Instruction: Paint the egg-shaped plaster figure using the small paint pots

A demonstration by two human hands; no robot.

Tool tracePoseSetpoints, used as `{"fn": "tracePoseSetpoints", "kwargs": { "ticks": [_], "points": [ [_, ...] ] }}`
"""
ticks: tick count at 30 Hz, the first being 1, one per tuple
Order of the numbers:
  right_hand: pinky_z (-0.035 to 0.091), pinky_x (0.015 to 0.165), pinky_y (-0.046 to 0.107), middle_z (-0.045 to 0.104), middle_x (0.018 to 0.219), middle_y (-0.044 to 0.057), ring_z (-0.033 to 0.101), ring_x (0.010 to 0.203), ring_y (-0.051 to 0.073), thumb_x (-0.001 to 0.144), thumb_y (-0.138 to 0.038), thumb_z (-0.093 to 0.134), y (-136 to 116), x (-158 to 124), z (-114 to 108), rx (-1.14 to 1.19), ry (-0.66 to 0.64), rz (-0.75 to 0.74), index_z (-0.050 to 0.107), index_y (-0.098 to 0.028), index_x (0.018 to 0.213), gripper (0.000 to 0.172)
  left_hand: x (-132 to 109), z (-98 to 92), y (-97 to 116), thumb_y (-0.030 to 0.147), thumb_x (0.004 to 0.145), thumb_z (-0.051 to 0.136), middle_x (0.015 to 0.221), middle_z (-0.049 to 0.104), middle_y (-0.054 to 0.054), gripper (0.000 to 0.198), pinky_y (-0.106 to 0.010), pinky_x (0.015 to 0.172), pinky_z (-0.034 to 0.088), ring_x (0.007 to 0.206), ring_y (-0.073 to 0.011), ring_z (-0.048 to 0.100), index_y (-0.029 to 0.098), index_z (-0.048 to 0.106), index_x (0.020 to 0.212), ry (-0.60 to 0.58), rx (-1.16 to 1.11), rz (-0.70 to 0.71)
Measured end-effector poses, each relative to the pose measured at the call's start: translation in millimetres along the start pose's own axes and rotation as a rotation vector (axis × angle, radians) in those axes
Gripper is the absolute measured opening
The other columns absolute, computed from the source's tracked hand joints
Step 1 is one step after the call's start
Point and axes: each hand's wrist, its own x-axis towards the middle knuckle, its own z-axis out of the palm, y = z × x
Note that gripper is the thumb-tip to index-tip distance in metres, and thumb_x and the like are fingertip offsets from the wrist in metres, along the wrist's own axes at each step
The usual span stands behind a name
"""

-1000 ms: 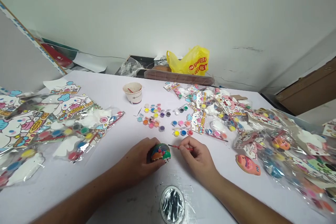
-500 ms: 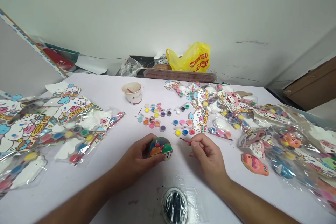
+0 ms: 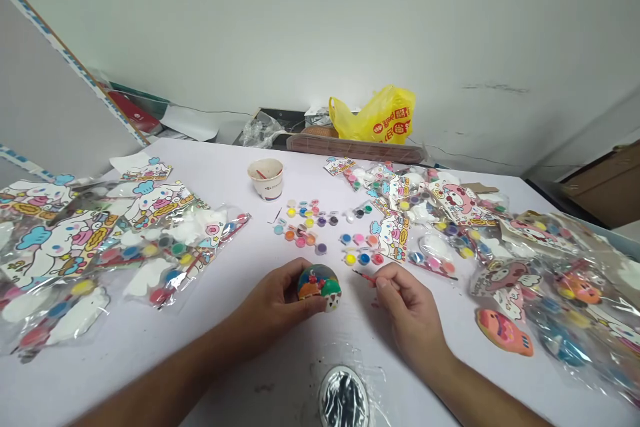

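Observation:
My left hand [image 3: 283, 303] is closed around a small rounded painted figurine [image 3: 320, 285], blue on top with orange, green, red and white parts; its left side is hidden by my fingers. To its right, my right hand [image 3: 407, 303] pinches a thin red paintbrush [image 3: 369, 277] whose dark tip points left toward the figurine, apart from it. Just beyond both hands lie small pots of paint [image 3: 365, 258] in joined strips, several with bright colours showing. Behind them stands a paper cup [image 3: 266, 179] with a reddish stick inside.
Clear bags of paint kits [image 3: 165, 233] with cartoon cards cover the left side; more bags [image 3: 450, 207] lie on the right. An orange painted fish-like piece [image 3: 504, 332] rests near them. A round shiny disc [image 3: 344, 397] sits at the front. A yellow plastic bag [image 3: 375, 117] stands beyond the table.
The whole view has shifted, so things on the table appear farther right. Both hands keep their hold on the figurine and the paintbrush, with little movement between them.

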Motion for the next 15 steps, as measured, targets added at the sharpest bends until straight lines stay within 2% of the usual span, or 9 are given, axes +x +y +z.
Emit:
{"fn": "tracePoseSetpoints", "kwargs": {
  "ticks": [5, 9, 15],
  "points": [
    [0.031, 0.053, 0.026, 0.037, 0.058, -0.005, 0.033, 0.055, 0.014, 0.094, -0.044, 0.052, -1.2, 0.4, -0.5, -0.027, -0.007, -0.019, 0.054, -0.021, 0.072, 0.032, -1.4, 7.2, 3.9, 0.039, 0.085, 0.068, 0.078, 0.050, 0.003, 0.026, -0.025, 0.064, 0.035, 0.071, -0.0139, 0.043, 0.018, 0.055, 0.089, 0.036, 0.078, 0.001],
    [0.026, 0.049, 0.025, 0.034, 0.055, -0.007, 0.031, 0.051, 0.013, 0.092, -0.039, 0.055, -5.7, -2.7, 2.7, -0.053, -0.055, -0.038, 0.056, -0.020, 0.075, 0.026, -1.9, 13.1, 5.7, 0.037, 0.080, 0.067, 0.074, 0.050, 0.004, 0.023, -0.025, 0.061, 0.036, 0.069, -0.0146, 0.045, 0.019, 0.053, 0.082, 0.079, 0.195, -0.011],
    [0.024, 0.052, 0.026, 0.032, 0.057, -0.007, 0.030, 0.053, 0.013, 0.093, -0.039, 0.056, -4.3, -5.7, 7.3, -0.080, -0.093, -0.033, 0.058, -0.020, 0.079, 0.023, -1.0, 14.4, 6.1, 0.037, 0.080, 0.063, 0.073, 0.050, 0.004, 0.021, -0.025, 0.060, 0.036, 0.069, -0.0152, 0.046, 0.020, 0.052, 0.081, 0.082, 0.271, -0.007]
  ]
}}
